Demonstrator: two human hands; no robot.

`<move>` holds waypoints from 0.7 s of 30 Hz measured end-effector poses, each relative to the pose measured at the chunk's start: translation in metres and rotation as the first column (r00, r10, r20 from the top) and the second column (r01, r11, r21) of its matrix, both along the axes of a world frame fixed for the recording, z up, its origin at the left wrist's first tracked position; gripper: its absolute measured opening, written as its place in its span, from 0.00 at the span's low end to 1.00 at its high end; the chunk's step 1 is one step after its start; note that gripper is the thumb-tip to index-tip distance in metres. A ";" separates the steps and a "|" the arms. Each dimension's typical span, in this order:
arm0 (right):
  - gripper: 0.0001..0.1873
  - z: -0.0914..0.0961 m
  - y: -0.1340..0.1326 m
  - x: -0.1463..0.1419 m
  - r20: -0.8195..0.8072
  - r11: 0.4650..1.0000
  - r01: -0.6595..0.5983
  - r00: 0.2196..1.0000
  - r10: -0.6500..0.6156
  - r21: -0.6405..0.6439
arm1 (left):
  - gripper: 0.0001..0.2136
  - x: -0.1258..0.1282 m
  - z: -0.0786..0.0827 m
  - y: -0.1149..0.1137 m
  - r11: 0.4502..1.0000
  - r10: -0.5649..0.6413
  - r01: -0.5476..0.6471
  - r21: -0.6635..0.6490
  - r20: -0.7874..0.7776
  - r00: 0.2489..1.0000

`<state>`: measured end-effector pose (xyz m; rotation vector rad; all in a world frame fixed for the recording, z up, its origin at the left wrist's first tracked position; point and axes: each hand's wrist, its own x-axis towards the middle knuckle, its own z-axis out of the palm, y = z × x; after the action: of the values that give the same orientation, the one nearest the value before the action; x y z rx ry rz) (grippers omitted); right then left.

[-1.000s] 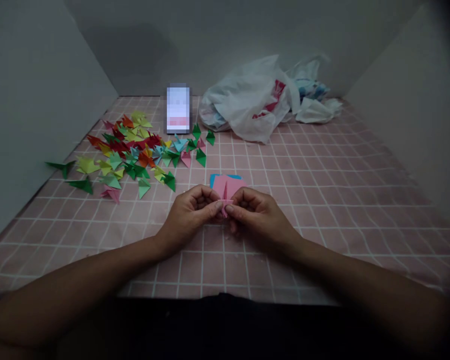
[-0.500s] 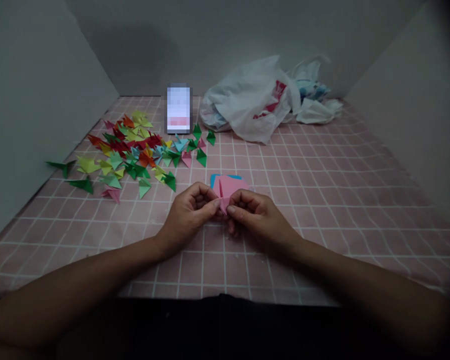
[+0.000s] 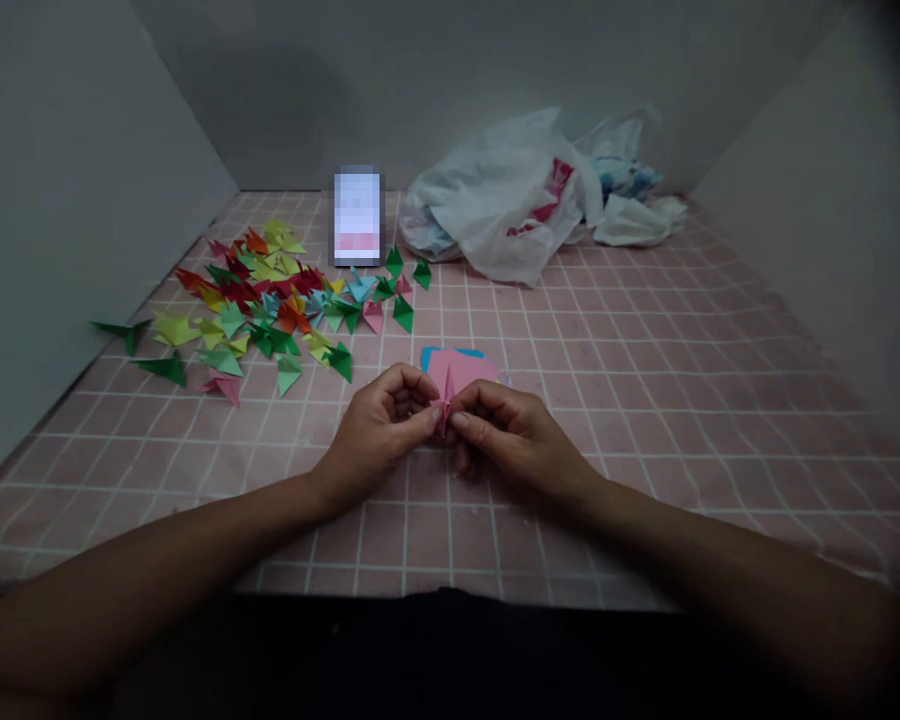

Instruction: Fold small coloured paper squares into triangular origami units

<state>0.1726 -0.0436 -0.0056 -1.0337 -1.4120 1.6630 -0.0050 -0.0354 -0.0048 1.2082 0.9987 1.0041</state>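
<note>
Between my two hands is a small piece of folded pink origami paper [image 3: 445,405], pinched from both sides, with a narrow point directed downward. My left hand [image 3: 391,415] is closed, thumb and fingertips on its left side. On its right side, my right hand [image 3: 506,425] is closed in the same kind of pinch. Part of the folded piece is hidden behind my fingertips. Just beyond my hands lies a stack of paper sheets [image 3: 474,368], pink on top with a blue edge [image 3: 429,355] showing beneath.
Many folded paper pieces [image 3: 270,300] in several colours spread over the left of the checked tablecloth [image 3: 645,400]. A phone with a lit, blurred screen [image 3: 357,215] stands behind them. White plastic bags [image 3: 495,200] lie at the back, beside crumpled tissue [image 3: 637,220]. Walls [image 3: 60,200] enclose the table.
My hands have drawn slightly closer together. The pink paper between them has gone from a flat, wider shape to a narrower one, its sides pressed inward.
</note>
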 end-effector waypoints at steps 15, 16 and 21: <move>0.10 0.003 0.000 -0.001 0.063 1.000 0.015 0.998 -0.016 0.023 | 0.08 0.001 -0.001 -0.004 0.995 0.020 -0.009 0.100 -0.109 0.994; 0.10 0.002 0.000 0.000 0.070 0.999 0.014 0.997 -0.016 0.034 | 0.08 0.001 -0.001 -0.004 0.994 0.022 -0.011 0.105 -0.110 0.994; 0.10 0.002 -0.001 0.000 0.075 0.999 0.018 0.997 -0.021 0.042 | 0.08 0.000 -0.002 -0.003 0.995 0.017 -0.008 0.097 -0.093 0.996</move>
<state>0.1727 -0.0443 -0.0037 -1.0935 -1.4736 1.5893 -0.0045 -0.0385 -0.0067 1.3404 1.0417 1.0231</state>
